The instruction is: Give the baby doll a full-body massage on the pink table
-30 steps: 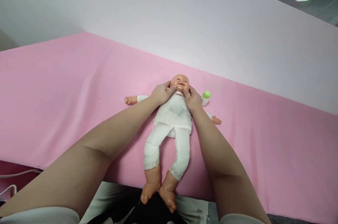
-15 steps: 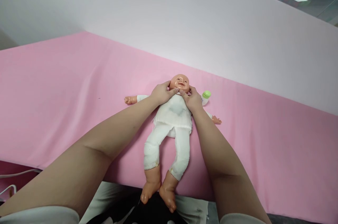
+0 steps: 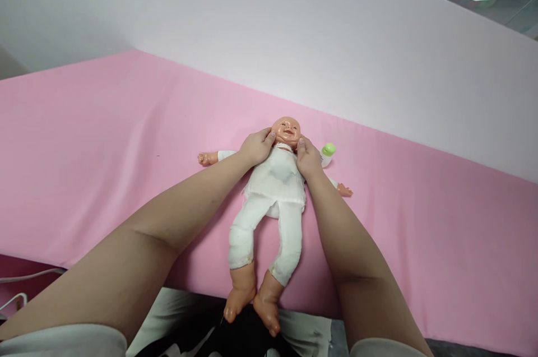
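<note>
A baby doll (image 3: 275,177) with a white cloth body and hard plastic head, hands and feet lies on its back on a pink sheet (image 3: 138,177). My left hand (image 3: 257,147) cups one side of the doll's jaw and neck, its thumb along the cheek. On the other side my right hand (image 3: 309,156) holds the jaw in the same way, thumb upright by the chin. The fingers of both hands are partly hidden behind the head. Between my thumbs the doll's neck and white collar show.
A small bottle with a green cap (image 3: 328,149) lies just right of my right hand. Behind the sheet rises a pale wall (image 3: 294,37). White cables (image 3: 29,277) hang at the lower left, below the sheet's near edge. The doll's feet hang over that edge.
My thumbs have moved apart, from meeting under the doll's chin to the two sides of its jaw. The doll has hardly moved.
</note>
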